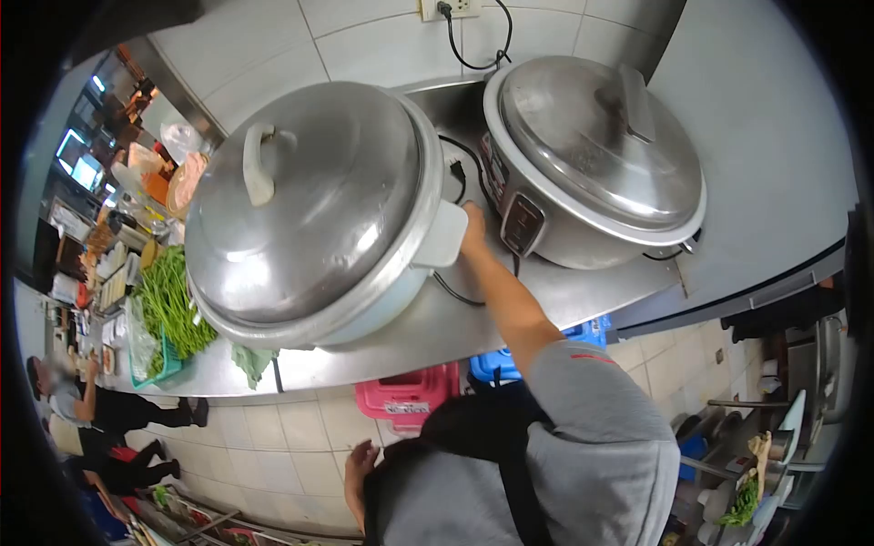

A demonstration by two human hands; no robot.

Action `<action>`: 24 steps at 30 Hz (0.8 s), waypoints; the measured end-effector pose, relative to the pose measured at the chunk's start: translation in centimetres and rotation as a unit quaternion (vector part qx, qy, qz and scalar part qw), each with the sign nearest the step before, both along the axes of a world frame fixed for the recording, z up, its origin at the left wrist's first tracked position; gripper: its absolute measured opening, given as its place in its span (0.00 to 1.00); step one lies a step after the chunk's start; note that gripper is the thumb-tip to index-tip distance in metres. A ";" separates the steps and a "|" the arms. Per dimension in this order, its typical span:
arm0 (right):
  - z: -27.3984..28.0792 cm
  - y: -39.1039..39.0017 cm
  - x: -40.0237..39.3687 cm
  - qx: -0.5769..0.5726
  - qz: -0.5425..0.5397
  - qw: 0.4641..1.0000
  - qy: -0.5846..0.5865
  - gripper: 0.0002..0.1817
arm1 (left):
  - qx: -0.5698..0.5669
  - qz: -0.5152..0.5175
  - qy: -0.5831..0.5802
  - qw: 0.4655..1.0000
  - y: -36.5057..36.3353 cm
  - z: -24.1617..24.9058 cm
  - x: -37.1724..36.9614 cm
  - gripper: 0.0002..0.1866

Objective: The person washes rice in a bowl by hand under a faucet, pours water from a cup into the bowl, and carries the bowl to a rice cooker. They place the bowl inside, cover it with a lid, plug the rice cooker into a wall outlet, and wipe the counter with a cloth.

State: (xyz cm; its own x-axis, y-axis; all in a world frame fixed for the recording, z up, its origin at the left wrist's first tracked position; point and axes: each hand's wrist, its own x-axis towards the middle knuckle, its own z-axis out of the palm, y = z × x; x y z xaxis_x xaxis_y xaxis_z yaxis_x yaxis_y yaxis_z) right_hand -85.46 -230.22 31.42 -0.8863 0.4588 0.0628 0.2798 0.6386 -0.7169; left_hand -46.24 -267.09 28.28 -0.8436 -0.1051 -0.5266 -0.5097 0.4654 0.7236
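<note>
A large rice cooker [391, 309] with a domed metal lid [319, 209] stands on the steel counter. My right hand [472, 229] reaches across to its pale side handle [442, 238] and is closed at that handle's outer end; the fingertips are hidden behind it. Beside my right forearm stands a second lidded rice cooker [583, 238] with a dark control panel [523, 224]. A black plug [458, 170] on a cord lies between the two cookers. My left hand [361, 458] hangs low by my body, holding nothing, with its fingers loosely apart.
A wall outlet [451, 9] has a black cord plugged in. Leafy greens [168, 300] fill a green basket [162, 369] at left. Pink [410, 393] and blue bins [496, 364] sit below the counter edge. Other people [100, 405] stand at far left. Shelving [774, 455] is at right.
</note>
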 end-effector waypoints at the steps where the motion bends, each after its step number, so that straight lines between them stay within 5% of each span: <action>1: 0.9 -0.5 -1.6 -0.002 -0.087 0.996 -0.006 0.15 | 0.021 0.020 0.009 1.000 -1.5 -2.0 1.0 0.21; 5: 0.2 -0.4 -5.3 0.002 -0.151 0.988 -0.041 0.15 | 0.015 0.073 -0.113 0.991 0.9 5.4 0.7 0.22; 11: 4.5 -1.4 4.9 0.068 -0.127 0.988 0.046 0.12 | -0.001 -0.045 -0.056 0.997 -1.0 -1.2 1.3 0.22; 13: 5.5 -1.2 10.2 0.004 -0.098 0.982 0.159 0.11 | -0.010 -0.078 -0.043 0.996 -0.9 -2.2 0.7 0.22; 16: 6.3 -0.7 16.6 -0.008 -0.078 0.976 0.204 0.09 | 0.021 -0.074 -0.053 0.996 3.2 5.1 -3.1 0.23; 18: 6.3 0.2 19.2 -0.186 -0.053 0.942 0.274 0.08 | 0.042 -0.094 -0.036 0.994 2.3 2.6 -4.3 0.23; 24: 8.7 2.1 23.7 -0.201 -0.057 0.920 0.331 0.06 | -0.012 -0.213 0.070 0.974 3.9 3.2 -8.9 0.23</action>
